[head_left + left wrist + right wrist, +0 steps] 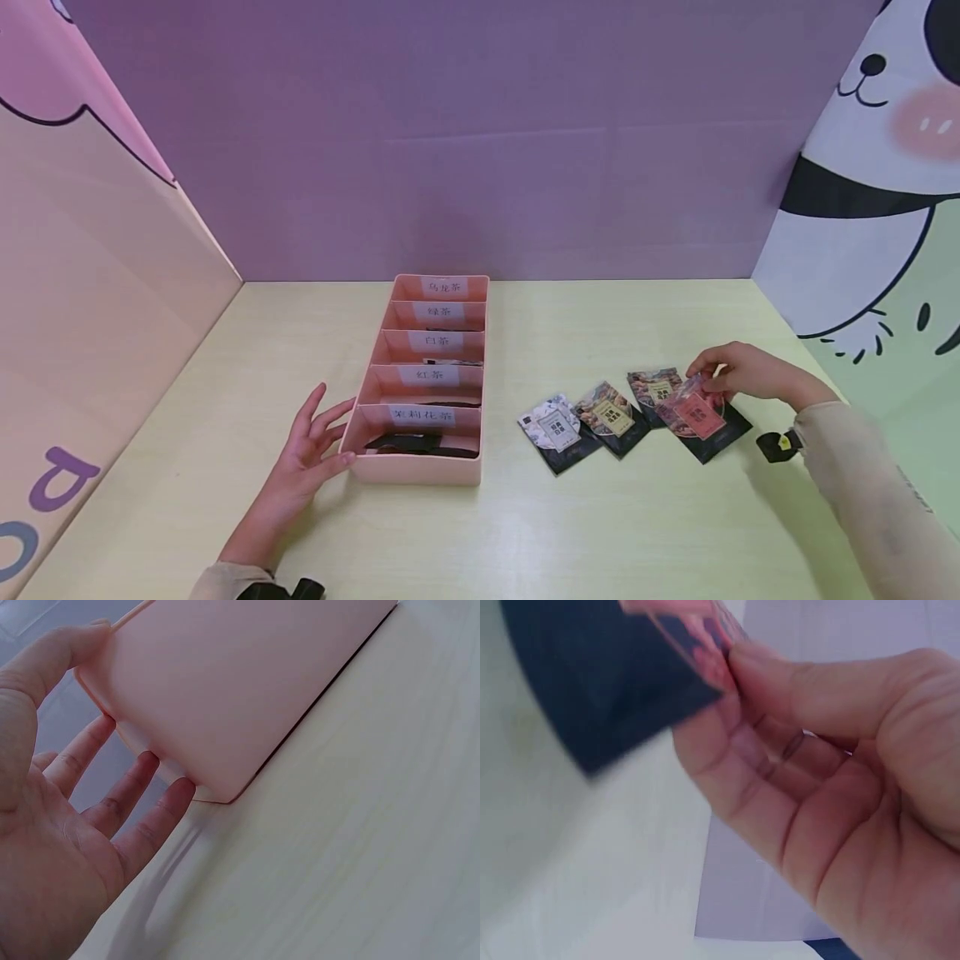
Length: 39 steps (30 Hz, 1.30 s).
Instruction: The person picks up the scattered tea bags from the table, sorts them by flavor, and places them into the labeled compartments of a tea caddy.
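Between thumb and fingers my right hand pinches the corner of a tea sachet, black with a red label. In the right wrist view, this sachet is tilted, its dark lower part hanging over the pale tabletop. My left hand touches the near left corner of a long pink divided box, its fingers spread. The left wrist view has the thumb at one edge of the box and the other fingertips against it. Left of the held sachet are sachets with a white label, a yellow label and another yellow label.
Labelled compartments run front to back in the box; dark packets lie in the nearest, and a packet edge shows in the middle one. A purple panel closes the table's back, with printed panels at both sides.
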Each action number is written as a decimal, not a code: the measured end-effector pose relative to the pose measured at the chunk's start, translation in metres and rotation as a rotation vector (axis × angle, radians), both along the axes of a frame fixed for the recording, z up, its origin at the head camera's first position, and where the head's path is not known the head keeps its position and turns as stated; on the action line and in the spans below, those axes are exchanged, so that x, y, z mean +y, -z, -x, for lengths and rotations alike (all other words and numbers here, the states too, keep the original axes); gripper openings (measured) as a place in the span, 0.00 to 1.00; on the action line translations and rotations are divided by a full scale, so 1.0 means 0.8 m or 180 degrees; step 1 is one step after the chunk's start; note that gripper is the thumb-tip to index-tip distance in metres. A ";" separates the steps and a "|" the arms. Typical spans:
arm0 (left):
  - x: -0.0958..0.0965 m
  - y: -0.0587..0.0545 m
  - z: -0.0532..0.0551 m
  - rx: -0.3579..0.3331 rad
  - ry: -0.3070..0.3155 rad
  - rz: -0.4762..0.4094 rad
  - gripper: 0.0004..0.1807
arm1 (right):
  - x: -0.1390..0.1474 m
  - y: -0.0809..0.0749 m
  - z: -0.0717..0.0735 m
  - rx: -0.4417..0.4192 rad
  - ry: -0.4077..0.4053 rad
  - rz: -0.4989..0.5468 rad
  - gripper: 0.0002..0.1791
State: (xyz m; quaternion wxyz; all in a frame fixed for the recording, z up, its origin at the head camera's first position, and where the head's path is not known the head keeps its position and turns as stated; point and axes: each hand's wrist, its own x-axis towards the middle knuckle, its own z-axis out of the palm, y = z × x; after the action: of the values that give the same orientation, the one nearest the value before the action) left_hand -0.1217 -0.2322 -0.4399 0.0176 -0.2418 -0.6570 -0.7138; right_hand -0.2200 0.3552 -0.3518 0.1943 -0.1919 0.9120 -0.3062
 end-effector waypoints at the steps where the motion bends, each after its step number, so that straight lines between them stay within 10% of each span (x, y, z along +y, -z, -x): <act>1: 0.000 0.000 0.000 0.0003 0.0002 -0.0002 0.51 | 0.000 -0.002 0.000 -0.0045 0.0005 0.0061 0.12; 24: 0.000 -0.001 0.000 -0.0047 -0.0024 0.0037 0.51 | -0.060 -0.023 -0.009 0.0879 0.0930 0.0681 0.12; 39: -0.001 0.001 0.001 -0.0010 0.0023 0.0009 0.51 | -0.098 -0.017 -0.002 0.1244 0.1057 0.1244 0.12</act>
State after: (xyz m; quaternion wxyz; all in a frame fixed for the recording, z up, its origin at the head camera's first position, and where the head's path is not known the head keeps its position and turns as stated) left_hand -0.1227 -0.2332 -0.4405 0.0136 -0.2430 -0.6572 -0.7133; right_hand -0.2182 0.2766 -0.3381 -0.0776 -0.1292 0.8748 -0.4604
